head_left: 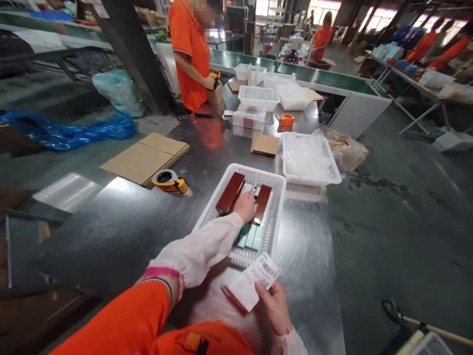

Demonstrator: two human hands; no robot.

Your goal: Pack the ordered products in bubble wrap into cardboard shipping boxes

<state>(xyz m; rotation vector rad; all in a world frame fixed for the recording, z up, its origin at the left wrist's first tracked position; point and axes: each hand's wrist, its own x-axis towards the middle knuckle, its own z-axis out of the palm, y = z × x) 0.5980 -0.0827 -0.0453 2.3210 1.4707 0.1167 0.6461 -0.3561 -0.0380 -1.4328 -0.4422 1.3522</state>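
Observation:
My left hand (245, 205) reaches into a white perforated basket (280, 207) on the metal table. Its fingers lie between two dark red boxes, one on the left (231, 192) and one on the right (262, 203); what they grip, if anything, is too small to tell. Pale green boxes (250, 237) lie at the basket's near end. Below the basket, my right hand (272, 301) pinches a white printed label sheet (254, 282) by its right edge. A dark red edge shows under the sheet's lower left side.
Left of the basket are a tape dispenser (170, 182) and flat cardboard (142, 157). A white tray with plastic bags (308, 160) stands at the back right, smaller cardboard (265, 144) behind the basket. Farther back are an orange tape roll (286, 121), white baskets and a person in orange (190, 54).

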